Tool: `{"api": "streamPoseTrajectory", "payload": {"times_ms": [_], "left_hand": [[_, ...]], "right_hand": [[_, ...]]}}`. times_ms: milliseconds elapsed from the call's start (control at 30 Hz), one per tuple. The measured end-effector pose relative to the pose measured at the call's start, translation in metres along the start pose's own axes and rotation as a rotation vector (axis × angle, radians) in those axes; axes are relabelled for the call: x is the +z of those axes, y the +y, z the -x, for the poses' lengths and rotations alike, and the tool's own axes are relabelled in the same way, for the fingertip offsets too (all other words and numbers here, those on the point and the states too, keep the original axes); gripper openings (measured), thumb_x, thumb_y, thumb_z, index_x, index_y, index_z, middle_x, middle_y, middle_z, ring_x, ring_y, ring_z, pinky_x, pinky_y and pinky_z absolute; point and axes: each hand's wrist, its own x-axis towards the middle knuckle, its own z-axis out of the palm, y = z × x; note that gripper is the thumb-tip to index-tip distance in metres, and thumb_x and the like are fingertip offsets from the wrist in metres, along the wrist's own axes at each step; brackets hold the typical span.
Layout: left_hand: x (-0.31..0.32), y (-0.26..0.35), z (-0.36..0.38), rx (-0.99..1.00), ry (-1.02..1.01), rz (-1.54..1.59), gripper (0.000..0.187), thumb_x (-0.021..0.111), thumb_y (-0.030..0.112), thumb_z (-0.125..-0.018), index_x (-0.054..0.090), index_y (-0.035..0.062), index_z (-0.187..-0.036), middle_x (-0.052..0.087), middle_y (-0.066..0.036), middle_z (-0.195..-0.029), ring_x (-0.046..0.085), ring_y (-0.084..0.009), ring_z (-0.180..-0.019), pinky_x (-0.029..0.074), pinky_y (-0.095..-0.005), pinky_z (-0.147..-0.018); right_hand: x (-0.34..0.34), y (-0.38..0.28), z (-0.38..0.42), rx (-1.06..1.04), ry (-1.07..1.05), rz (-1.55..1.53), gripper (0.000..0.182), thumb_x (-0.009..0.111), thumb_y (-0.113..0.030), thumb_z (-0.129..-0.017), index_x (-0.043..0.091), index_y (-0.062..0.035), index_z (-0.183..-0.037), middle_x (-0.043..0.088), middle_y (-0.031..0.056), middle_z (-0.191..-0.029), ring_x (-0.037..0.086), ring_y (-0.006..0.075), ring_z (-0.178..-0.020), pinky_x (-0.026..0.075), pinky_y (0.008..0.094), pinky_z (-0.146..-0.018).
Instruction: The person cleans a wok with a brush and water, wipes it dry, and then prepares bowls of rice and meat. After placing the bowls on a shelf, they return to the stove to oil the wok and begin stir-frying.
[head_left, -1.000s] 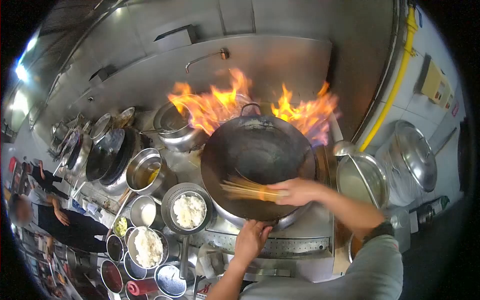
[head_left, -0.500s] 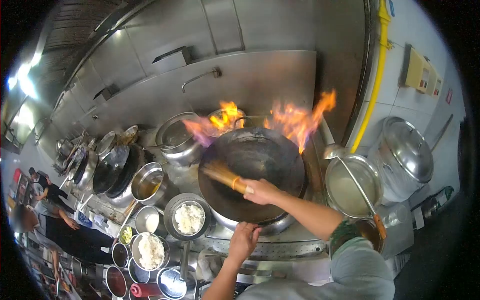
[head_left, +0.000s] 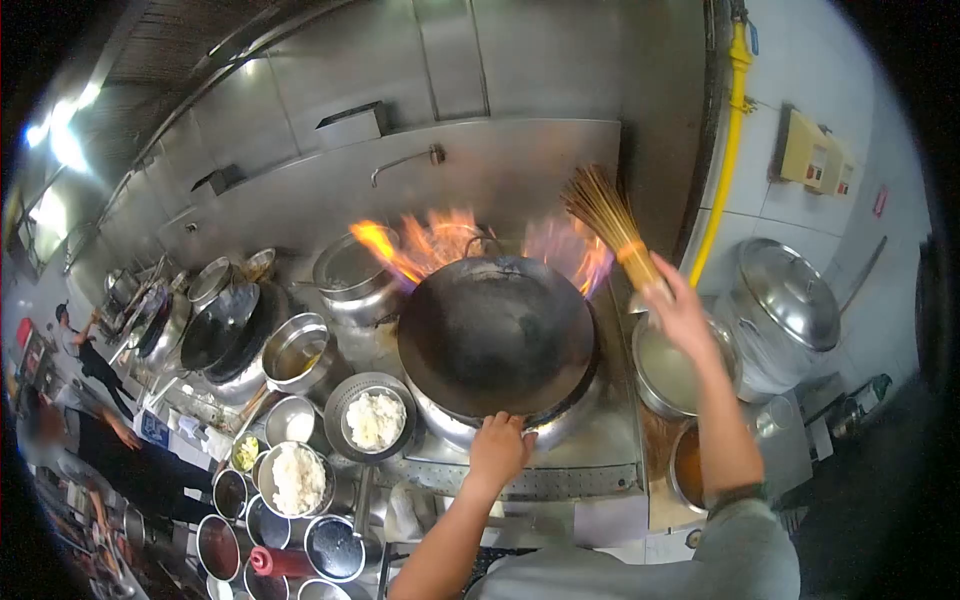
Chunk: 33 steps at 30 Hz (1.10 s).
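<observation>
My right hand (head_left: 672,305) is closed round the bound handle of a bamboo wok brush (head_left: 603,215). Its splayed bristles point up and left, raised beyond the wok's right side. On the burner sits a dark wok (head_left: 500,340), which looks bare inside, with a loop handle at its far rim. My left hand (head_left: 500,450) grips the wok's near edge, fingers curled at the rim; whether a handle lies under them is hidden. Flames (head_left: 440,240) rise behind the wok on both sides.
A pot of cloudy liquid (head_left: 665,370) stands right, beside a lidded steel pot (head_left: 790,295). Left are a strainer with rice (head_left: 375,420), a bowl of rice (head_left: 300,480), several sauce pots and a red bottle (head_left: 280,562). A tap (head_left: 405,162) juts from the back wall. People stand far left.
My right hand has lifted the brush out of the wok, up and to the right. My left hand has come onto the wok's near rim. The flames have shifted shape.
</observation>
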Motion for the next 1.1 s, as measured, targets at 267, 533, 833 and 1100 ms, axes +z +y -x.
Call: {"api": "streamPoseTrajectory", "payload": {"times_ms": [267, 533, 833, 1100], "left_hand": [[0.027, -0.020, 0.049, -0.022, 0.165, -0.026, 0.023, 0.066, 0.023, -0.087, 0.061, 0.0031, -0.097, 0.058, -0.014, -0.098, 0.057, -0.0347, -0.097, 0.051, -0.0461, -0.080], [0.040, -0.023, 0.087, -0.051, 0.149, -0.069, 0.020, 0.062, 0.024, -0.091, 0.061, 0.0047, -0.098, 0.058, -0.012, -0.099, 0.056, -0.0324, -0.098, 0.051, -0.0449, -0.080], [0.029, -0.007, 0.085, -0.032, 0.244, -0.094, 0.020, 0.062, 0.024, -0.092, 0.058, 0.0053, -0.098, 0.056, -0.011, -0.099, 0.056, -0.0318, -0.099, 0.051, -0.0450, -0.078], [0.009, 0.006, 0.055, -0.058, 0.240, -0.071, 0.019, 0.063, 0.023, -0.091, 0.058, 0.0056, -0.096, 0.055, -0.012, -0.098, 0.055, -0.0335, -0.098, 0.051, -0.0457, -0.077]], "right_hand": [[0.043, 0.022, 0.349, 0.260, 0.109, -0.209, 0.057, 0.059, -0.020, -0.099, 0.036, -0.0034, -0.149, 0.059, 0.0114, -0.118, 0.061, 0.0141, -0.085, 0.053, 0.0268, -0.063], [0.071, 0.049, 0.408, 0.392, 0.090, -0.151, 0.058, 0.060, -0.022, -0.097, 0.035, -0.0062, -0.147, 0.058, 0.0174, -0.118, 0.060, 0.0250, -0.100, 0.051, 0.0382, -0.086], [0.072, 0.020, 0.356, 0.277, -0.246, 0.600, 0.052, 0.066, -0.025, -0.087, 0.056, -0.0019, -0.133, 0.047, 0.0274, -0.138, 0.047, 0.0423, -0.127, 0.040, 0.0479, -0.107], [0.033, -0.016, 0.378, 0.246, -0.367, 0.076, 0.051, 0.071, -0.015, -0.087, 0.055, -0.0026, -0.134, 0.060, 0.0184, -0.124, 0.067, 0.0276, -0.097, 0.054, 0.0359, -0.084]]}}
